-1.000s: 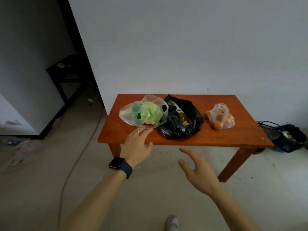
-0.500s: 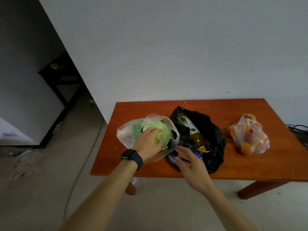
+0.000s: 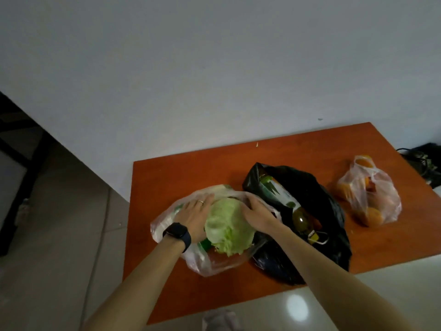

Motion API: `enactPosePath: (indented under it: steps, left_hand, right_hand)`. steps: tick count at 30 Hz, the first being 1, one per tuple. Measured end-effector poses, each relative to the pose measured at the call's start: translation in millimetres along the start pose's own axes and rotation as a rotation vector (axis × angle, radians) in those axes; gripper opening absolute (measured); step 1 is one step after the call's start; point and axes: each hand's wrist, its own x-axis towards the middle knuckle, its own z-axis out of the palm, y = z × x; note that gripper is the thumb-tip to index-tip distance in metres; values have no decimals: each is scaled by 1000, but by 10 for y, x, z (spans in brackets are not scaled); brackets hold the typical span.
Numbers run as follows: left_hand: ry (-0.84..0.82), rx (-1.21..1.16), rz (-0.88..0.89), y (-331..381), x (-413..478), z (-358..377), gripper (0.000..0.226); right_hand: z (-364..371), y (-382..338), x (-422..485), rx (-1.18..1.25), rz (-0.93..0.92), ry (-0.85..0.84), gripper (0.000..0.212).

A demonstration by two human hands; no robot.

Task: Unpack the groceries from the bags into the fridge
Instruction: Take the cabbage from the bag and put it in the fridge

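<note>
A plain pale wall (image 3: 214, 68) fills most of what stands behind the work, meeting a light tiled floor (image 3: 59, 235) on the left, where a dark piece of furniture (image 3: 14, 163) sits in shadow. Against the wall is a low orange-brown wooden table (image 3: 191, 295), its far edge touching the wall and its near edge running out toward the person. Off its far right corner a dark heap with cables (image 3: 424, 163) lies on the floor.

Three bags sit in a row on the tabletop. The black plastic bag (image 3: 329, 223) in the middle is open, with a glass bottle (image 3: 286, 201) lying in it, label up. Just left of it and touching it is a clear plastic bag (image 3: 210, 261), its mouth spread wide around a pale green cabbage (image 3: 229, 230). Well to the right, apart from the others, a smaller clear bag of oranges (image 3: 372, 194) stands knotted at the top.

Both hands are inside the clear bag's mouth. The left hand (image 3: 195, 216), with a black smartwatch (image 3: 177, 234) at the wrist and a ring (image 3: 201, 201) on one finger, lies flat and spread against the cabbage's left side. The right hand (image 3: 257, 213) is cupped over its right side, fingers curved against the leaves. The cabbage sits pressed between the two palms, resting in the bag on the table
</note>
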Motion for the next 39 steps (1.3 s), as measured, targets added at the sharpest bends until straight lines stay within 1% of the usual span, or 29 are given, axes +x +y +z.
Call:
enactPosePath:
  steps: [2,3,5,6,8,9,12,15,16,17,19,20,21,23,24,25,26,27,29,30,32,33,34,36,37,39]
  left_hand:
    - [-39,107,93,-281,138,45,107]
    - [-54,157,136,-398,199,66,106]
    - [-81,233,212,-583,327,115,105]
    - [-99,222,234,-653,400,141,105]
    - [-140,102,239,-722,535,173,105]
    - [-163,30,234,-728,584,173,101]
    - [-145,-191,194,-717,727,216,89]
    - [-98,-479,130,-706,814,224,57]
    - [-75,-528,130,-694,817,213,47]
    - [-44,-514,139,-681,815,194,39]
    - [77,-343,196,-663,795,137,28]
    - [142,-253,242,-646,766,99,27]
    - [193,-184,300,-628,730,64,30]
    - [249,-105,431,-575,664,-3,39]
    - [284,-87,480,-542,636,-35,38]
    - [316,-85,498,-507,618,-62,34]
    - [323,-109,484,-459,599,-108,29]
    - [312,-155,458,-414,590,-143,27]
    - [267,-187,397,-342,601,-209,30]
    - [214,-181,368,-323,618,-232,33]
    - [97,-153,320,-320,675,-257,36]
    - [47,-131,300,-325,706,-260,41]
    - [4,-117,282,-330,730,-270,48]
    - [-62,-116,273,-353,759,-265,60]
    - [-77,-111,289,-361,768,-247,61]
    - [-99,-100,351,-358,744,-212,56]
  right_hand:
    - [-100,9,181,138,51,60,39]
    - [-158,34,264,223,105,90,34]
    - [-238,128,392,412,269,137,26]
    - [-247,193,458,494,335,145,25]
    - [-229,263,532,603,455,153,29]
    - [-212,281,548,632,486,160,30]
    - [-198,335,597,724,493,202,32]
    - [-257,392,588,903,484,188,38]
    - [-265,414,580,917,491,181,41]
    - [-254,411,563,915,490,164,42]
    - [-197,358,509,836,485,174,37]
    - [-163,310,459,760,459,191,33]
    - [-124,262,387,638,401,199,31]
    - [-40,174,168,252,228,214,32]
    - [19,147,55,65,136,265,34]
    - [95,111,-53,-54,54,330,36]
    - [176,61,-143,-107,-17,386,38]
    - [267,0,-196,-118,-84,419,40]
    - [433,-133,-165,-171,-131,376,51]
    - [505,-198,-89,-244,-110,335,62]
    - [613,-331,87,-334,8,258,94]
    - [647,-383,159,-339,75,221,105]
    - [677,-417,213,-349,124,193,112]
    - [751,-409,242,-379,152,191,113]
    - [784,-374,209,-380,139,220,111]
    - [832,-250,99,-345,96,266,103]
